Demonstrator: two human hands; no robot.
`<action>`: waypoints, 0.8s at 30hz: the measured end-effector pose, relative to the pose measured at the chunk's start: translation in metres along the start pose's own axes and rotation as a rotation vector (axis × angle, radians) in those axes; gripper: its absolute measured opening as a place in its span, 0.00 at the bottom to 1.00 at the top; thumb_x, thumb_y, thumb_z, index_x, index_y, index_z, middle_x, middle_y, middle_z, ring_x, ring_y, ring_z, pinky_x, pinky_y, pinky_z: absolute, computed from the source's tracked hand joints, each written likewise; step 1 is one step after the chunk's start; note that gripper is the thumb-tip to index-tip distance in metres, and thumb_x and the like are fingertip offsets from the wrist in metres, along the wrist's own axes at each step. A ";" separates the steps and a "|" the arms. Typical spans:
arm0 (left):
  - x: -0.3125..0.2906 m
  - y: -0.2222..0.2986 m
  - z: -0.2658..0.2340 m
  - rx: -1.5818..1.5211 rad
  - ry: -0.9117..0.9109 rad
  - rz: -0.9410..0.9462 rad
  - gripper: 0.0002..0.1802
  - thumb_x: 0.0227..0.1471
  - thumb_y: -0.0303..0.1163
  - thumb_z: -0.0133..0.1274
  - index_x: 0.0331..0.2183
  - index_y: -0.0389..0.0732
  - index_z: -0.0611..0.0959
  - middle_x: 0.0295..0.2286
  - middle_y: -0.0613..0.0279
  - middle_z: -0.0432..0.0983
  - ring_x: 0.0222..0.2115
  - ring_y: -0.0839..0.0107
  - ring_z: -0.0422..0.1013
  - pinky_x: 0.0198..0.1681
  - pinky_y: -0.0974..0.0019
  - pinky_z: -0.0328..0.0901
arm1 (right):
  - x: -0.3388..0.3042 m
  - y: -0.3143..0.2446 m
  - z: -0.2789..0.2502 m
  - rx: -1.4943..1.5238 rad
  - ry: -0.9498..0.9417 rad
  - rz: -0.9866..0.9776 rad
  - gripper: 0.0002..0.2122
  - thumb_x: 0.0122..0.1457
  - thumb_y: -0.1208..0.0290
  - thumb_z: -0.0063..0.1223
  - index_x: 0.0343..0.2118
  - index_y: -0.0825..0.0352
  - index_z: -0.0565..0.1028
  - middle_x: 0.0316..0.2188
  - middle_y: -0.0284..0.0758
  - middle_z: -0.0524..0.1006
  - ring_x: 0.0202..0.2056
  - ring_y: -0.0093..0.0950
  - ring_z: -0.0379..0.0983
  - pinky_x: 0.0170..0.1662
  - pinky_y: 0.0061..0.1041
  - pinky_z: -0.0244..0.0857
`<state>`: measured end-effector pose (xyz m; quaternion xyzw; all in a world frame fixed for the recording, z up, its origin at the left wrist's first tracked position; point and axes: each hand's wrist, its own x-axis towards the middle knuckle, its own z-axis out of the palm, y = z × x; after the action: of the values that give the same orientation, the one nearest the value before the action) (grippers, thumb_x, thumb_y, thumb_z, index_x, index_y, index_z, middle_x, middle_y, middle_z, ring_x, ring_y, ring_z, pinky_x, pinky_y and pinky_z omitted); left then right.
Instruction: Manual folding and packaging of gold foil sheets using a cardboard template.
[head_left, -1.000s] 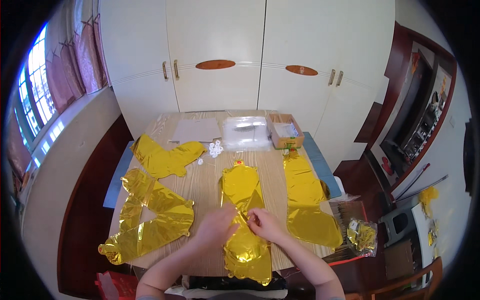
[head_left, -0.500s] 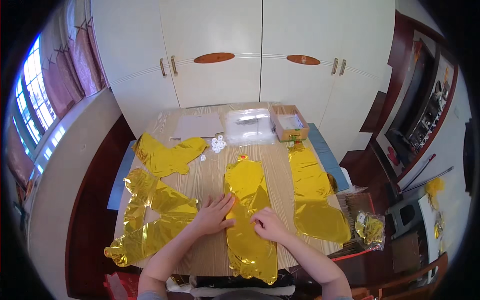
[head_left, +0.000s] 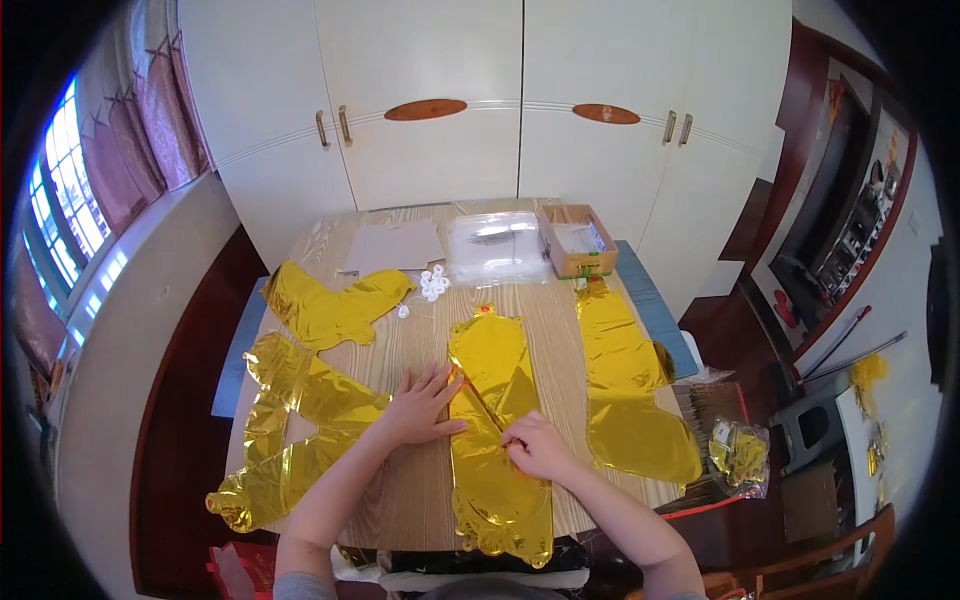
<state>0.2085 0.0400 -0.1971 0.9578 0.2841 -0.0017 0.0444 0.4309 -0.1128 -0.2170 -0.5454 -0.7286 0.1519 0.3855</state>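
Observation:
A flat gold foil balloon (head_left: 492,345) lies lengthwise before me at the table's middle, one flap folded over on its upper part. My left hand (head_left: 416,408) rests beside its left edge, fingers spread, the tips touching the foil. Over the right half of the balloon, my right hand (head_left: 535,445) is closed with its fingertips pinching the foil along a diagonal crease. Two more flat gold balloons lie at the left, one nearer (head_left: 325,385) and one farther (head_left: 335,310). Another gold foil balloon (head_left: 640,435) is spread at the right.
Small white rolls (head_left: 433,284) sit in a cluster behind the middle balloon. Farther back are a grey sheet (head_left: 395,248), a stack of clear plastic bags (head_left: 495,245) and an open cardboard box (head_left: 587,262). A bag with gold foil (head_left: 740,455) stands off the table's right edge.
My left hand has shifted slightly up and left, its fingers still spread. The diagonal crease in the middle balloon shows more clearly; my right hand stays nearly in place.

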 end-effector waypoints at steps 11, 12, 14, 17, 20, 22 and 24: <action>0.010 -0.003 -0.003 0.024 -0.040 0.016 0.53 0.48 0.72 0.43 0.65 0.48 0.53 0.65 0.50 0.44 0.65 0.43 0.36 0.63 0.33 0.34 | 0.000 -0.001 0.001 -0.032 0.005 -0.006 0.03 0.45 0.75 0.50 0.23 0.65 0.75 0.22 0.36 0.75 0.31 0.37 0.70 0.37 0.33 0.66; 0.010 -0.003 -0.004 0.031 -0.045 0.015 0.54 0.48 0.72 0.44 0.65 0.48 0.53 0.65 0.50 0.45 0.65 0.41 0.36 0.63 0.33 0.34 | 0.000 -0.002 0.001 -0.034 0.005 -0.007 0.03 0.45 0.75 0.50 0.23 0.65 0.75 0.22 0.36 0.75 0.30 0.37 0.70 0.37 0.33 0.66; 0.011 -0.005 -0.005 0.029 -0.051 0.014 0.56 0.45 0.74 0.45 0.65 0.47 0.53 0.65 0.49 0.45 0.65 0.40 0.36 0.63 0.33 0.33 | 0.000 -0.003 0.001 -0.037 0.009 -0.012 0.03 0.45 0.76 0.49 0.23 0.65 0.75 0.22 0.36 0.75 0.30 0.37 0.70 0.36 0.33 0.66; 0.014 -0.009 -0.004 0.024 -0.055 0.015 0.59 0.42 0.76 0.46 0.65 0.46 0.53 0.65 0.48 0.44 0.65 0.40 0.36 0.63 0.33 0.33 | -0.001 -0.003 0.002 -0.046 0.004 -0.009 0.03 0.45 0.76 0.49 0.24 0.65 0.75 0.22 0.36 0.74 0.30 0.37 0.70 0.36 0.33 0.66; 0.016 -0.011 -0.004 0.035 -0.057 0.015 0.62 0.40 0.77 0.47 0.65 0.45 0.53 0.64 0.46 0.44 0.65 0.39 0.35 0.63 0.33 0.33 | -0.002 -0.003 0.001 -0.081 -0.025 0.020 0.05 0.46 0.76 0.49 0.27 0.66 0.74 0.29 0.38 0.75 0.35 0.39 0.69 0.41 0.35 0.66; 0.017 -0.010 -0.005 0.050 -0.054 0.012 0.62 0.40 0.77 0.47 0.65 0.45 0.53 0.64 0.46 0.44 0.65 0.40 0.36 0.63 0.34 0.34 | -0.002 -0.005 0.001 -0.130 -0.010 0.014 0.07 0.46 0.76 0.49 0.30 0.66 0.74 0.35 0.39 0.75 0.39 0.40 0.69 0.44 0.36 0.65; 0.017 -0.008 -0.004 0.060 -0.045 0.002 0.62 0.39 0.76 0.48 0.65 0.45 0.54 0.64 0.47 0.46 0.65 0.42 0.38 0.64 0.35 0.35 | -0.001 -0.010 0.000 -0.197 0.038 -0.021 0.10 0.46 0.75 0.50 0.34 0.66 0.75 0.40 0.39 0.74 0.42 0.40 0.68 0.46 0.38 0.63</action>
<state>0.2180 0.0564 -0.1941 0.9587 0.2817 -0.0319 0.0221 0.4244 -0.1175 -0.2110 -0.5758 -0.7384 0.0650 0.3450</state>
